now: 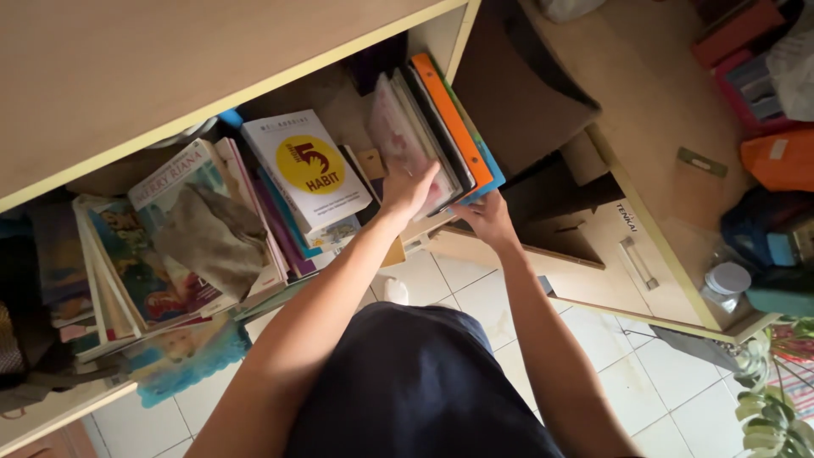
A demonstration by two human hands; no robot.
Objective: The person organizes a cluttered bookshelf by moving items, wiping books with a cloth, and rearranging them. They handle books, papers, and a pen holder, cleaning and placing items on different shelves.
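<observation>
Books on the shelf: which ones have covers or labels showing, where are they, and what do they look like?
White book: shelf middle, leaning, big yellow circle on its cover.
Picture book: shelf left, colourful drawn cover.
Orange-spined book: shelf right, in the leaning stack under the left hand and right hand.
Small label: dark print on the pale cabinet front at right.

We see a home room. A wooden bookshelf (254,80) crammed with books (307,170) sits just beyond our fingers (421,182), over a white tiled floor (475,297).
</observation>
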